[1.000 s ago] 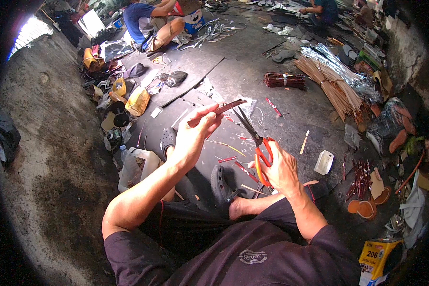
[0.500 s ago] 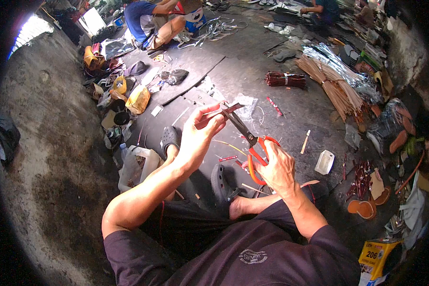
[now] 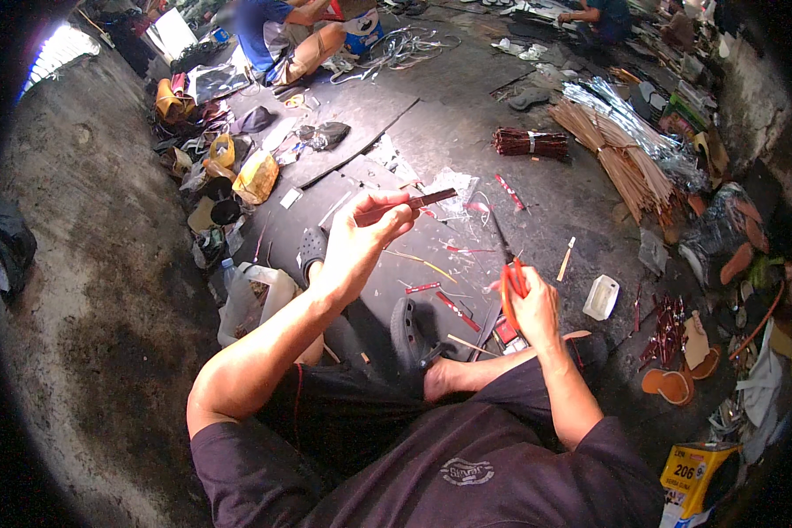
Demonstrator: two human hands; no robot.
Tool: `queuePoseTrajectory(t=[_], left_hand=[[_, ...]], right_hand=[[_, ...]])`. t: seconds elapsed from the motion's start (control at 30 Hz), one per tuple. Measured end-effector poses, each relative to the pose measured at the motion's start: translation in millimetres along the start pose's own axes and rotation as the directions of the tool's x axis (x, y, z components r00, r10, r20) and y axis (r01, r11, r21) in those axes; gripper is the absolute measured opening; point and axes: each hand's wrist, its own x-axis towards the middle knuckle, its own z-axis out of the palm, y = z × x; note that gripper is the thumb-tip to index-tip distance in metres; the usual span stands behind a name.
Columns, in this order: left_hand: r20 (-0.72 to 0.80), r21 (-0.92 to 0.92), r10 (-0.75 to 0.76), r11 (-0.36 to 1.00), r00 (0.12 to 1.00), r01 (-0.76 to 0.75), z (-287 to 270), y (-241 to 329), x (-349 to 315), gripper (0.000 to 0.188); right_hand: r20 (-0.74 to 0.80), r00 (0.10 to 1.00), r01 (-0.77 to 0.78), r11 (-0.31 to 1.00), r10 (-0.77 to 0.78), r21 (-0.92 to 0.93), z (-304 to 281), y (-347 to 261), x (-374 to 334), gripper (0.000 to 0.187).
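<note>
My left hand point(image 3: 371, 227) pinches a narrow dark brown strap point(image 3: 431, 200), its dark end sticking out to the right past the fingertips. To the right and lower, my right hand point(image 3: 535, 304) is closed round the orange handles of a pair of scissors point(image 3: 502, 239). The dark blades point up and away and look closed, apart from the strap. Below the hands, several short dark red strap pieces point(image 3: 457, 311) lie on the floor near my dark clog point(image 3: 406, 333).
A white tray point(image 3: 601, 297) and a cluster of dark red straps point(image 3: 668, 333) lie to the right. Farther off are a bound dark red bundle point(image 3: 530, 143) and long tan strips point(image 3: 612, 158). A cut-open white container point(image 3: 273, 295) stands left. People sit at the back.
The scissors have come away from the strap, moving right and down as the blades closed. The strap in my left hand now points more to the right.
</note>
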Motion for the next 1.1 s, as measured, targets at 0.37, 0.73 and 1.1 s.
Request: queuePoseTrajectory(t=[0.37, 0.73, 1.1], left_hand=[[0.176, 0.155, -0.009, 0.988, 0.984, -0.019, 16.8, 1.8, -7.5, 0.025], [0.271, 0.389, 0.107, 0.897, 0.956, -0.211, 39.1, 10.0, -16.6, 0.019], [0.307, 0.497, 0.024, 0.848, 0.951, -0.182, 38.4, 18.3, -17.5, 0.021]], right_hand=[[0.003, 1.0, 0.013, 0.96, -0.014, 0.278, -25.8, 18.2, 30.5, 0.028], [0.108, 0.929, 0.265, 0.841, -0.353, 0.472, -18.8, -101.6, 42.0, 0.017], [0.028, 0.926, 0.342, 0.869, -0.375, 0.357, -14.6, -99.0, 32.0, 0.017]])
